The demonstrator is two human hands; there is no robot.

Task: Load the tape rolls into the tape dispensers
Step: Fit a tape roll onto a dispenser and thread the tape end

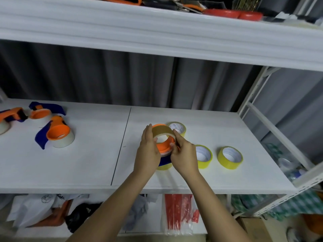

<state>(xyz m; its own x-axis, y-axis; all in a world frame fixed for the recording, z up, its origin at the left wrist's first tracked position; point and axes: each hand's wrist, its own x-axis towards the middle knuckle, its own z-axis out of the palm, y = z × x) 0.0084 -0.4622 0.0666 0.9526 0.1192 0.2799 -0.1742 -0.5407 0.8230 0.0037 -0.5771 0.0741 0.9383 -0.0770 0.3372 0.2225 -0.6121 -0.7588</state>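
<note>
White shelf unit [192, 187], grey curtain [104, 79].

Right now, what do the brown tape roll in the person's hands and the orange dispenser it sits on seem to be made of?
The brown tape roll looks like glossy plastic packing film wound on a pale core, probably cardboard: its band is smooth with a slight sheen. The orange dispenser looks like moulded hard plastic: even colour, matte, with rounded rims. Both the left hand and the right hand grip them.

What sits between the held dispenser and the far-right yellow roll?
In the head view, one yellow roll lies between the dispenser and the rightmost roll.
</note>
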